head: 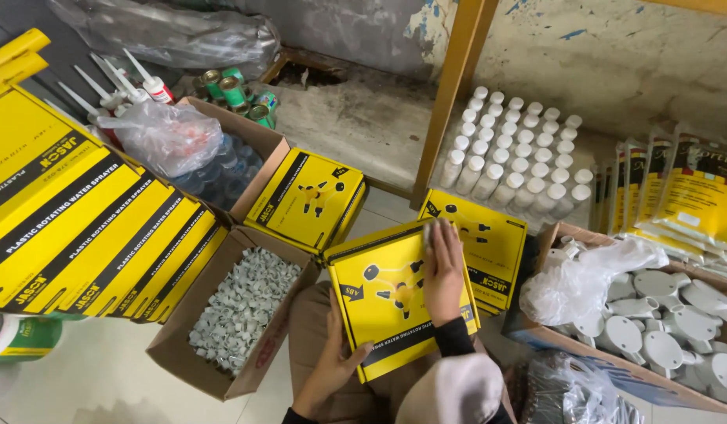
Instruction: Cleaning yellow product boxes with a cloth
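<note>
Head view: left hand (329,363) grips lower-left edge of yellow box (395,294) on lap; right hand (444,271) flat on top, fingers (442,239) released, grasping nothing.

At lower centre, the left hand (329,367) grips the near edge of a flat yellow box (387,294) while the right hand (442,275) lies flat on its lid. Left of it, a cardboard carton (183,357) holds what look like small grey clips (242,306).
</note>
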